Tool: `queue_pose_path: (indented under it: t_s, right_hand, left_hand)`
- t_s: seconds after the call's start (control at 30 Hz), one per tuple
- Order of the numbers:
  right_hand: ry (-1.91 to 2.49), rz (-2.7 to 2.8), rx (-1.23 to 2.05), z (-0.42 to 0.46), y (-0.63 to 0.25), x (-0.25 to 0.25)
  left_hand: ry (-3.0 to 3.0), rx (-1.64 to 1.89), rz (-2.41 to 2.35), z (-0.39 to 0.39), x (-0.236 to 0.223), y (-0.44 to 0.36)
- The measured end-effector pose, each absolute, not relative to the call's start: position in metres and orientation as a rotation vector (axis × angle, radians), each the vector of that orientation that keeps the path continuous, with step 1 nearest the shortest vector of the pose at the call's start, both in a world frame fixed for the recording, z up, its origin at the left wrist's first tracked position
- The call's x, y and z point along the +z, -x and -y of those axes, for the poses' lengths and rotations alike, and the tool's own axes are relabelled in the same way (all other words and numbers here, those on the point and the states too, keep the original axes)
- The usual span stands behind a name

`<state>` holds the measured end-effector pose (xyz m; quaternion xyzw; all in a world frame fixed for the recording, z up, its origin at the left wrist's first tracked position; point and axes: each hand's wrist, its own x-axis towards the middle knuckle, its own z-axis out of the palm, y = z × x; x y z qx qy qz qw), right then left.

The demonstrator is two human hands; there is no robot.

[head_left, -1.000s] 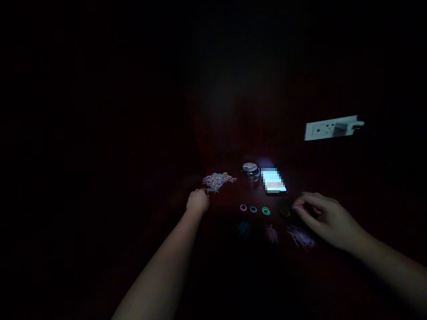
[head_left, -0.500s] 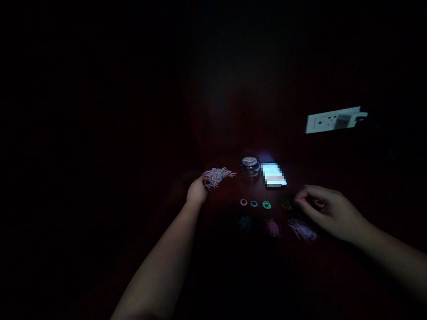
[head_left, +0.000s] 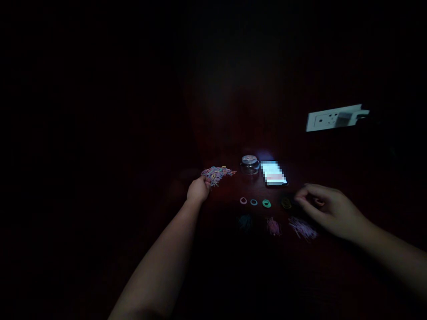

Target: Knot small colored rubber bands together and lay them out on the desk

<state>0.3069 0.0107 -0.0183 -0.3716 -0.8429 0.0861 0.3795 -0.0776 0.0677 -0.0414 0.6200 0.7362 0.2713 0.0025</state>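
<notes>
A loose pile of multicoloured rubber bands (head_left: 218, 173) lies on the dark table. At its near left edge is my left hand (head_left: 199, 189), thumb and fingers drawn together against the bands; what they hold, if anything, is too small to make out. My right hand (head_left: 328, 209) is closed in a pinch, its fingertips just right of some dark yellow bands (head_left: 286, 203); nothing shows clearly between them. In the same row lie a pink band (head_left: 243, 201), a blue band (head_left: 254, 202) and green bands (head_left: 266, 203).
Nearer me are heaps of dark teal bands (head_left: 245, 222), pink bands (head_left: 273, 226) and pale purple bands (head_left: 303, 228). Behind the row stand a clear lidded jar (head_left: 250, 166) and a lit phone (head_left: 273, 172). A power socket strip (head_left: 328, 120) with a plug is at the back right.
My left hand has shifted slightly right, its fingertips further into the edge of the pile. My right hand stays almost where it was, still pinched by the yellow bands.
</notes>
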Motion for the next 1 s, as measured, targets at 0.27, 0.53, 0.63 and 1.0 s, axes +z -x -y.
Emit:
queue_pose_path:
  t_s: [0.27, 0.53, 0.63, 1.0]
  right_hand:
    - [0.947, 2.155, 0.218, -0.0096, -0.3063, -0.0169]
    - [0.944, 2.145, 0.220, -0.0104, -0.3071, -0.0183]
    - [0.942, 2.151, 0.223, -0.0107, -0.3070, -0.0189]
    - [0.961, 2.142, 0.227, -0.0100, -0.3059, -0.0180]
  left_hand:
    - [-1.955, 1.009, -2.186, -0.0689, -0.0428, 0.0763]
    - [-1.956, 1.055, -2.115, -0.0716, -0.0457, 0.0774]
    - [-1.969, 1.038, -2.103, -0.0715, -0.0464, 0.0772]
    - [-1.944, 0.843, -2.292, -0.0728, -0.0452, 0.0789]
